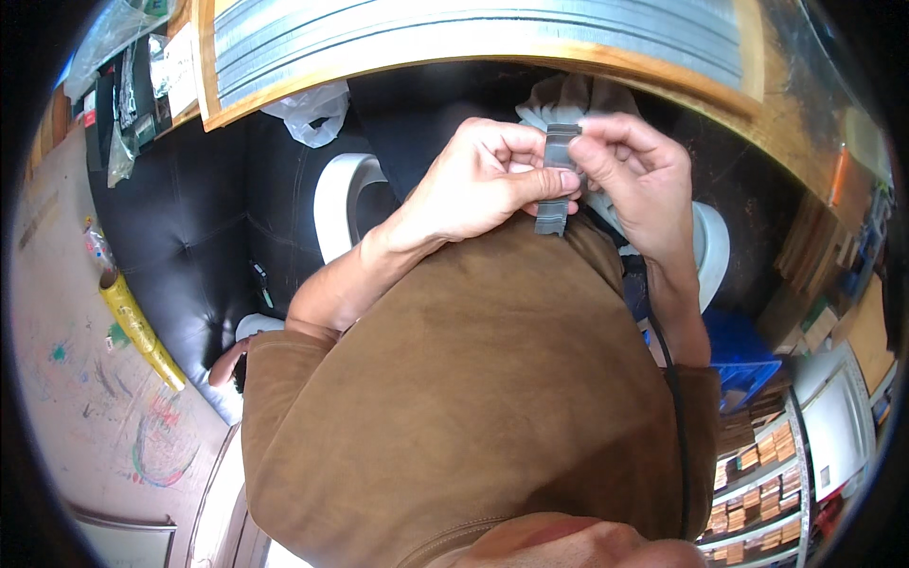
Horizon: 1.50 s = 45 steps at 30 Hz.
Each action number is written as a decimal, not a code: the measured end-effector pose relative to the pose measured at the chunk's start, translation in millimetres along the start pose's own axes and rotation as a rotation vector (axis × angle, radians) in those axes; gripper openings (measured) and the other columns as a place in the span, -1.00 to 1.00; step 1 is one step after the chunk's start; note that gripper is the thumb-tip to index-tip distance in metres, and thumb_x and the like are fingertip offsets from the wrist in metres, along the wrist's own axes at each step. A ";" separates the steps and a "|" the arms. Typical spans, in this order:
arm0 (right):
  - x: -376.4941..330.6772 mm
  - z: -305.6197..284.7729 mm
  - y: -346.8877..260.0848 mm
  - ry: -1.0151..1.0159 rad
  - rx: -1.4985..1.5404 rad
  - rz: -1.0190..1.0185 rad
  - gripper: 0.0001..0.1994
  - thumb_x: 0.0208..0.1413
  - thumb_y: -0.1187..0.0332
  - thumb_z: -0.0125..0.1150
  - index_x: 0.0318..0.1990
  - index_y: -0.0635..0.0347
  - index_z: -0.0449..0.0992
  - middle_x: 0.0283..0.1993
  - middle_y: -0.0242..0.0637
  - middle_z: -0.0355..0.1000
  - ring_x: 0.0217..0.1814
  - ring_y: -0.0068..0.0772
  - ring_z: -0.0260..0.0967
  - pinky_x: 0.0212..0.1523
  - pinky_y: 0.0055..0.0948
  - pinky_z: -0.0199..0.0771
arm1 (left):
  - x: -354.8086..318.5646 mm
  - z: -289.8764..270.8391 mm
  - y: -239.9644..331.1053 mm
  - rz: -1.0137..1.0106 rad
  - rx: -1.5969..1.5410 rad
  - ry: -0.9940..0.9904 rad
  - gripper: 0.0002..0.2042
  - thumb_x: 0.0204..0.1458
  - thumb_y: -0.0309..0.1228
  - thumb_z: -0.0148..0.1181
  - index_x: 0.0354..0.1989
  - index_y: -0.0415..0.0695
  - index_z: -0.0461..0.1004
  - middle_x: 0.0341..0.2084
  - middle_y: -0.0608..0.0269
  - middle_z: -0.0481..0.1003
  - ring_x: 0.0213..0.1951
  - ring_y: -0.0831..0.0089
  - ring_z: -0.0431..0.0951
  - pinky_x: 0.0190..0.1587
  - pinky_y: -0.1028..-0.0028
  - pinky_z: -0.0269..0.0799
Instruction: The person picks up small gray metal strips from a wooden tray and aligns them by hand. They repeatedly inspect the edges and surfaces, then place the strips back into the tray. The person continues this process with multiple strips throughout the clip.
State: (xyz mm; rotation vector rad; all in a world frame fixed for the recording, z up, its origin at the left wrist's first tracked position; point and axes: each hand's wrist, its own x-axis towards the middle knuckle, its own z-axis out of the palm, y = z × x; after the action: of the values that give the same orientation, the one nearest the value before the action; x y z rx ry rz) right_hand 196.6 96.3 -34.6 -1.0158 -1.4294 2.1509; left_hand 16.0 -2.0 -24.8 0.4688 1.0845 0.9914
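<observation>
My left hand (pixel 492 180) is closed around a short grey strip with darker cross bands (pixel 559 144), its thumb pressed across the front. The strip stands roughly upright in the view, its lower end poking out below the thumb. At its upper right edge, my right hand (pixel 644 175) pinches with thumb and index finger. What the strip is made of and its exact kind cannot be made out. Both hands are held in front of my brown shirt (pixel 473 350), just short of the workbench edge.
Ahead lies a wooden-framed bench (pixel 473 59) bearing long grey slats (pixel 473 24). White chair arms (pixel 336 204) curve at both sides. A black tufted sofa (pixel 180 218) and a yellow tube (pixel 142 327) are at left. At right are a blue crate (pixel 743 374) and shelves of wooden blocks (pixel 762 497).
</observation>
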 end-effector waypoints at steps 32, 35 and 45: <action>2.6 -6.0 8.3 -0.274 -0.499 -0.631 0.15 -0.40 0.22 0.71 0.41 0.32 0.11 0.39 0.05 0.17 0.47 0.05 0.12 0.44 -0.12 0.19 | 8.7 5.4 17.6 -0.135 -0.161 -0.093 -0.80 0.18 -0.46 0.31 -0.08 -0.29 0.60 -0.33 0.06 0.68 -0.31 0.38 0.73 -0.28 0.55 0.67; 5.3 -4.9 -0.7 -0.288 -0.595 -0.715 0.10 -0.41 0.23 0.70 0.37 0.31 0.17 0.34 0.03 0.19 0.42 0.03 0.17 0.39 -0.13 0.27 | 7.7 5.7 15.1 -0.127 -0.176 -0.092 -0.80 0.18 -0.47 0.31 -0.08 -0.30 0.60 -0.31 0.06 0.68 -0.31 0.38 0.73 -0.28 0.55 0.67; 7.0 -1.4 5.8 -0.206 -0.542 -0.731 0.11 -0.37 0.13 0.72 0.36 0.34 0.14 0.33 0.01 0.14 0.37 -0.02 0.21 0.27 -0.15 0.38 | 2.3 2.6 22.0 -0.143 -0.086 -0.090 -0.78 0.17 -0.50 0.31 -0.04 -0.30 0.59 -0.28 0.05 0.68 -0.26 0.37 0.72 -0.23 0.50 0.69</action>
State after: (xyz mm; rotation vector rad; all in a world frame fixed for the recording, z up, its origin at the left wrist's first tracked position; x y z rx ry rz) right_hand 193.4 99.3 -42.7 -0.3073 -2.1280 1.3887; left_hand 9.1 11.5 -8.5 0.3575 0.9764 0.8791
